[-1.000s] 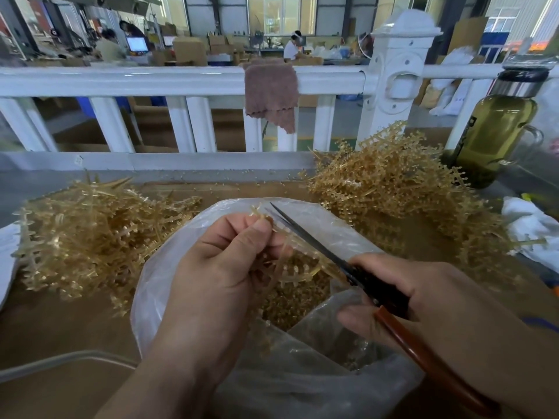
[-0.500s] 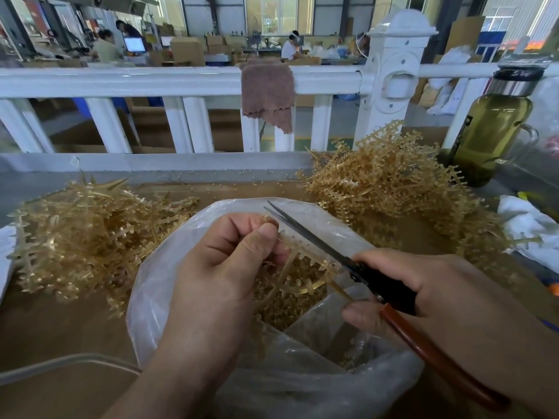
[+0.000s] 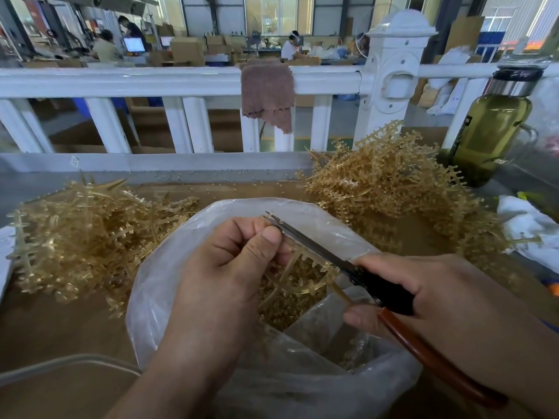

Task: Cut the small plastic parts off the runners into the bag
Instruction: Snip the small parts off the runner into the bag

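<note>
Over the open mouth of a clear plastic bag [image 3: 169, 291], the person's left hand [image 3: 230, 276] pinches one amber plastic runner [image 3: 298, 269] between the thumb and the curled forefinger. The other fingers are folded in beside them. The runner hangs down from the pinch into the bag's opening, its short side branches showing just right of the thumb.

The right hand [image 3: 447, 300] grips a pair of scissors [image 3: 317, 252]. The thumb lies along the black part by the pivot, and the fingers curl under the red-brown handle, which runs near and right past the wrist. The slim blades point far and left across the runner, touching it close to the left thumb. They lie almost together, with only the tips a little apart.

Inside the bag, below the runner, sits a heap of small cut amber parts [image 3: 287, 309].

The bag rests on a brown table surface [image 3: 60, 322] between two heaps. A flatter pile of runners [image 3: 90, 234] lies to the left, and a taller, bristling pile of runners [image 3: 390, 182] stands to the far right. A clear tray's rim [image 3: 60, 359] shows at the near left corner. At the right edge lies a crumpled white cloth [image 3: 526, 225]. Farther back on the right stands a bottle of yellow-green liquid [image 3: 490, 134] with a steel cap.

A white railing [image 3: 121, 81] runs across the far side of the table, and a brown towel [image 3: 267, 92] is draped over its top rail. Beyond it, people sit among cartons in a workshop.
</note>
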Available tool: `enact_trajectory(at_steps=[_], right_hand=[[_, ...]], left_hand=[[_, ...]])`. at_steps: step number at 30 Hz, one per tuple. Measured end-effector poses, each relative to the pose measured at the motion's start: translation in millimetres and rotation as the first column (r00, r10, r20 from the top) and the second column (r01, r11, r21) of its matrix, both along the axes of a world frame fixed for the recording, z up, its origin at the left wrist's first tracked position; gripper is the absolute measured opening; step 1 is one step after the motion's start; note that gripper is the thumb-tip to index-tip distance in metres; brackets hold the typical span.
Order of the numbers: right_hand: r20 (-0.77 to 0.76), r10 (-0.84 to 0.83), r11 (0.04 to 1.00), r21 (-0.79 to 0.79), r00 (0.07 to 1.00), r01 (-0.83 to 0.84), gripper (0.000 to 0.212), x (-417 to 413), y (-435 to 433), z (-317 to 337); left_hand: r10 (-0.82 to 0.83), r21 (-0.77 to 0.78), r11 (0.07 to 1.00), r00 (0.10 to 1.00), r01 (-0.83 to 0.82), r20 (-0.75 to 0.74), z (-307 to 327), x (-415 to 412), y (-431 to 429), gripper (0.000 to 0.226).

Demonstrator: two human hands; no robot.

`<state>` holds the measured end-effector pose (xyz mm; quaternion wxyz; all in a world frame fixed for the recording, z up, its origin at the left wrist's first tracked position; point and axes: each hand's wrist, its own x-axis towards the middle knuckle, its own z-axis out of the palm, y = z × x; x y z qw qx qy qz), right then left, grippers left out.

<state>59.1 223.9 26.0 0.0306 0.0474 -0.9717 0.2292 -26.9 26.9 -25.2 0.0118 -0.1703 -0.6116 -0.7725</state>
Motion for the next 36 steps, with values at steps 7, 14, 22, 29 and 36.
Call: enact_trajectory(at_steps=[7, 14, 22, 29, 36], right_hand=[[-0.048, 0.001, 1.0, 0.03, 0.999, 0.001, 0.048, -0.7, -0.5, -2.4], [-0.038, 0.007, 0.999, 0.033, 0.999, -0.006, 0.048, -1.7, 0.6, -3.4], [-0.058, 0.003, 0.999, 0.045, 0.998, 0.0, 0.05, -2.2, -0.4, -5.4], [-0.071, 0.007, 0.998, 0.065, 0.997, -0.002, 0.042, -1.8, -1.0, -5.1], [-0.083, 0.019, 0.998, 0.061, 0.996, -0.014, 0.044, -3.5, 1.2, -7.9]], left_hand=[[0.02, -0.015, 1.0, 1.0, -0.02, 0.005, 0.9, 1.0, 0.2, 0.017], [0.01, -0.014, 1.0, 0.999, -0.009, 0.048, -0.8, 0.4, 0.9, 0.019], [-0.01, 0.018, 1.0, 0.997, 0.009, 0.077, 0.6, 0.8, 0.7, 0.02], [-0.023, 0.018, 1.0, 0.996, 0.021, 0.091, -0.5, -0.2, -0.2, 0.02], [-0.015, -0.013, 1.0, 0.995, 0.016, 0.096, -2.1, -2.1, -1.8, 0.019]])
